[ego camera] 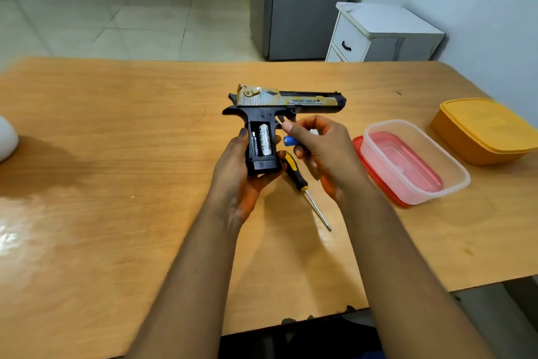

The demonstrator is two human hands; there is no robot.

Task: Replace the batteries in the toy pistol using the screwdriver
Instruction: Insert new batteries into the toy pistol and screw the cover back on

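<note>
A black and gold toy pistol (291, 102) is held above the wooden table (116, 154), barrel pointing right. My left hand (238, 175) grips its handle from below. The battery compartment in the handle is uncovered, and one silver battery (265, 140) sits in it beside an empty slot. Just right of the handle, my right hand (320, 149) pinches a blue and white battery (292, 141). A screwdriver (305, 189) with a black and yellow handle lies on the table under my hands, tip toward me.
A clear plastic tub (454, 172) sits on a red lid (357, 144) to the right of my hands. An orange lidded box (483, 128) stands at the far right. A white object (7, 137) shows at the table's left edge.
</note>
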